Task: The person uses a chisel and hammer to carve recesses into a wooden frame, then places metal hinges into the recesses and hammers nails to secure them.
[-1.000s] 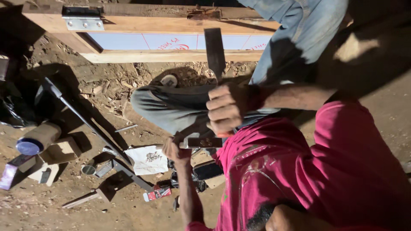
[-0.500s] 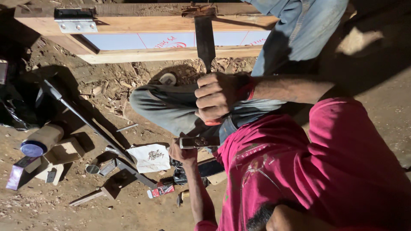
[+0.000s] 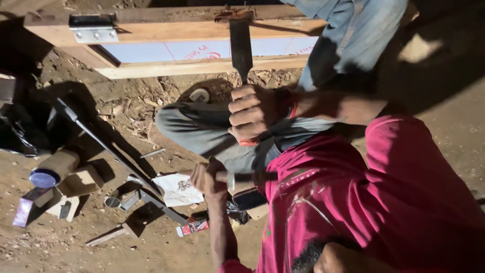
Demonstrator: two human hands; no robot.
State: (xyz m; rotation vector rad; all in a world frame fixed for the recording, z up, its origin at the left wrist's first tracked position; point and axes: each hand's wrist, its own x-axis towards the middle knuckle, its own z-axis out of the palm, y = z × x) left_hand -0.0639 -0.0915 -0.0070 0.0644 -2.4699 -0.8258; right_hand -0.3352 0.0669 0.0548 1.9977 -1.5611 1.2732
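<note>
Steel chisel (image 3: 241, 45), is it? How would it handle, asks the first.

Stiff and fairly heavy for its size, I'd judge, says the second. The blade is flat, dark and hard, with a sharp end, so it is best taken by the handle and never the blade. That is where the right hand (image 3: 257, 114) has it, with the fingers wrapped tight around the handle in a closed fist. The blade runs up to the wooden frame (image 3: 166, 33), and its tip sits at a rough notch in the top rail.

And the other hand?

The left hand (image 3: 207, 178) is curled shut around the wooden handle of a hammer (image 3: 241, 177), low beside the knee. The head is in shadow, so I cannot tell its shape. It probably carries its weight at the far end, so a grip well down the handle suits it.

Count them for me.

One chisel, one hammer and one frame, with one metal hinge (image 3: 93, 31) showing on it. On the dirt there is one long metal bar (image 3: 108, 149) and one cardboard tube with a blue cap (image 3: 50, 172). The wood chips (image 3: 131, 103) below the frame are too many to count.
</note>
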